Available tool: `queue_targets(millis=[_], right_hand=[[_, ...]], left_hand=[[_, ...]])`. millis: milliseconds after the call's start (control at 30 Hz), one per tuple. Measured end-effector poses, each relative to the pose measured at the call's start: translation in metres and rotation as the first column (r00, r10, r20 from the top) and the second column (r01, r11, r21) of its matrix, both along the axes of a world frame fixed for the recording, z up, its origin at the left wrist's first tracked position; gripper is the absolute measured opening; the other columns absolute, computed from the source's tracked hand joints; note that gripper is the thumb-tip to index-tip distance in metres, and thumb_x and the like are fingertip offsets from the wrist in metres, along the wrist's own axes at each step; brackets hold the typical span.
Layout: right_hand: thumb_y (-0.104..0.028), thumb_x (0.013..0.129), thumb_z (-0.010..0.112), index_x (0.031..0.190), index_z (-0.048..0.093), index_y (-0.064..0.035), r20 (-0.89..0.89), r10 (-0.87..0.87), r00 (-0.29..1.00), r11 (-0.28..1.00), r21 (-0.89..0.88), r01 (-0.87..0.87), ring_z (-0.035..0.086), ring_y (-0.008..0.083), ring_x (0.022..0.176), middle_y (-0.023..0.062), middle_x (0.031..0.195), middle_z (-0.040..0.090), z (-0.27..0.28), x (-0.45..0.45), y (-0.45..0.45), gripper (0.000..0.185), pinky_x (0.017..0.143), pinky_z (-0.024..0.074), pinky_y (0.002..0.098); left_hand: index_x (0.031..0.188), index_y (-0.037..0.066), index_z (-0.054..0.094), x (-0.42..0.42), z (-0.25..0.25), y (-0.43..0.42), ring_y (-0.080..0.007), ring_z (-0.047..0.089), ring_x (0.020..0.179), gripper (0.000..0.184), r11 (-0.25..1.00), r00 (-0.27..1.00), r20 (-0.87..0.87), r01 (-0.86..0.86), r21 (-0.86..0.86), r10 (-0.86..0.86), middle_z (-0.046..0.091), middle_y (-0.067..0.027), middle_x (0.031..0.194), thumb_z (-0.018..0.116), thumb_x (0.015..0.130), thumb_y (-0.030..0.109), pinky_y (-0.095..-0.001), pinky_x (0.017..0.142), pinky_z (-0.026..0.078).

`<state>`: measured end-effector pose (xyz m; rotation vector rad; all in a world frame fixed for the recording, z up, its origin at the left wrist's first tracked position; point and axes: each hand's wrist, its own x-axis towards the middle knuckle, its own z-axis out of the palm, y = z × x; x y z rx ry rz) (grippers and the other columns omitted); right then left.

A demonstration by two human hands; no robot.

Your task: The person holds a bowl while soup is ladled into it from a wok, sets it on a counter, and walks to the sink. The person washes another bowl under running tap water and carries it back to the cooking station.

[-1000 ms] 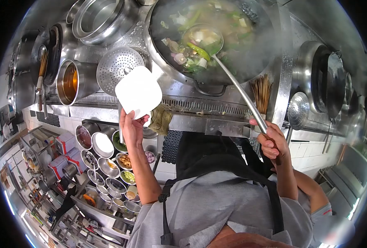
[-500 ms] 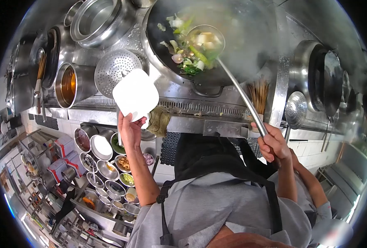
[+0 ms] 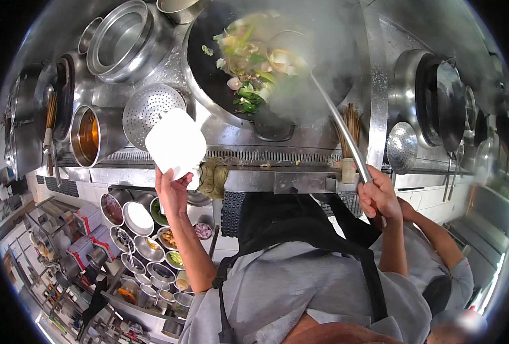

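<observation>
A white squarish dish [image 3: 176, 142] is held at its lower edge by my left hand [image 3: 173, 186], in front of a perforated strainer [image 3: 145, 113]. Wrapped round the handle of a long metal ladle [image 3: 339, 119] is my right hand [image 3: 378, 196]. The ladle's bowl lies in a large dark wok [image 3: 207, 77], partly hidden by steam. Vegetables [image 3: 248, 69] in the wok include green and pale pieces, some blurred.
A pot of orange-brown liquid [image 3: 79, 137] stands left of the strainer. Bowls of ingredients [image 3: 138, 218] sit at lower left. A bamboo brush [image 3: 349, 129] stands by the wok. Another person's arm [image 3: 432, 229] shows at my right. A crumpled cloth [image 3: 212, 179] hangs on the counter edge.
Liquid in the wok has given way to visible dark wok surface around the vegetables, and steam is thicker round the ladle. The view has shifted slightly. The other person's arm shows more.
</observation>
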<state>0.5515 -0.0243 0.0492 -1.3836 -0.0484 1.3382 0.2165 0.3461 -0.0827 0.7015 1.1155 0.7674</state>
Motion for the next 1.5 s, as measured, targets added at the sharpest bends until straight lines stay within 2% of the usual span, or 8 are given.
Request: queue_targets(millis=[67,267,400,633,767,933,1133,1500], right_hand=[[-0.014,0.103,0.056,0.151,0.041,0.0040,-0.018,-0.023,1.000,1.000,0.008,0.023,0.044,0.0075,0.038,0.0013,0.063,0.048,0.005,0.002,-0.001,0.053,0.037,0.0390,0.0228],[-0.006,0.099,0.058,0.153,0.043,0.0018,0.274,0.075,0.959,0.985,-0.168,-0.029,0.047,0.0058,0.042,0.0005,0.066,0.054,0.003,0.010,-0.009,0.057,0.040,0.0398,0.0232],[0.000,0.096,0.057,0.154,0.044,0.0003,0.610,0.174,0.773,0.951,-0.307,0.028,0.044,0.0020,0.046,-0.0011,0.069,0.057,-0.001,0.017,0.004,0.059,0.041,0.0378,0.0225],[-0.006,0.097,0.060,0.156,0.044,-0.0058,0.692,0.140,0.709,0.939,-0.319,0.125,0.045,0.0055,0.046,-0.0006,0.068,0.056,-0.031,0.038,0.079,0.061,0.042,0.0377,0.0253],[-0.008,0.101,0.059,0.151,0.047,-0.0058,0.568,0.027,0.823,0.987,-0.148,0.069,0.047,0.0076,0.044,-0.0012,0.065,0.050,-0.059,0.034,0.106,0.051,0.040,0.0389,0.0258],[-0.015,0.106,0.053,0.144,0.048,-0.0013,0.249,0.042,0.968,0.998,-0.060,-0.028,0.048,0.0086,0.042,0.0014,0.067,0.052,-0.062,0.010,0.121,0.041,0.038,0.0400,0.0258],[-0.016,0.109,0.048,0.148,0.046,-0.0027,-0.176,-0.007,0.984,0.999,0.035,0.013,0.046,0.0073,0.042,0.0003,0.067,0.048,-0.028,-0.009,0.108,0.042,0.037,0.0397,0.0253],[-0.019,0.108,0.052,0.148,0.047,-0.0014,-0.289,-0.002,0.957,0.994,0.107,0.035,0.045,0.0055,0.041,-0.0009,0.066,0.047,-0.023,-0.021,0.089,0.044,0.036,0.0369,0.0220]], left_hand=[[0.139,0.003,0.052,-0.002,-0.002,0.001,-0.0266,0.072,0.079,0.044,1.000,1.000,0.014,0.010,0.004,-0.010,0.070,-0.0146,0.109,0.055,0.096,0.010,-0.0377,0.067,0.061],[0.140,0.003,0.051,0.004,0.001,0.003,-0.0270,0.072,0.080,0.044,0.999,0.998,0.047,0.042,0.011,-0.043,0.070,-0.0150,0.110,0.054,0.097,0.009,-0.0383,0.067,0.062],[0.141,0.004,0.051,0.006,-0.002,0.006,-0.0271,0.073,0.081,0.045,0.999,0.998,0.042,0.039,0.006,-0.040,0.071,-0.0153,0.110,0.053,0.097,0.009,-0.0381,0.067,0.062],[0.141,0.005,0.051,0.002,-0.009,0.006,-0.0272,0.073,0.077,0.045,0.999,0.998,0.056,0.041,0.000,-0.041,0.071,-0.0160,0.110,0.053,0.097,0.009,-0.0385,0.067,0.063],[0.142,0.005,0.050,0.000,-0.003,0.004,-0.0274,0.073,0.077,0.046,0.999,0.998,0.049,0.035,0.004,-0.035,0.070,-0.0161,0.111,0.053,0.097,0.010,-0.0386,0.067,0.062],[0.143,0.004,0.050,-0.012,-0.002,0.001,-0.0278,0.073,0.077,0.047,1.000,0.999,0.041,0.010,0.003,-0.010,0.070,-0.0161,0.111,0.054,0.097,0.011,-0.0378,0.066,0.062],[0.139,0.003,0.051,-0.013,-0.005,0.003,-0.0274,0.072,0.075,0.044,1.000,0.999,0.034,-0.006,-0.007,0.007,0.071,-0.0164,0.108,0.054,0.096,0.011,-0.0371,0.066,0.062],[0.135,0.004,0.053,-0.002,-0.007,0.007,-0.0275,0.072,0.076,0.040,0.999,0.998,0.054,0.036,-0.012,-0.036,0.071,-0.0158,0.106,0.055,0.096,0.012,-0.0381,0.068,0.062]])
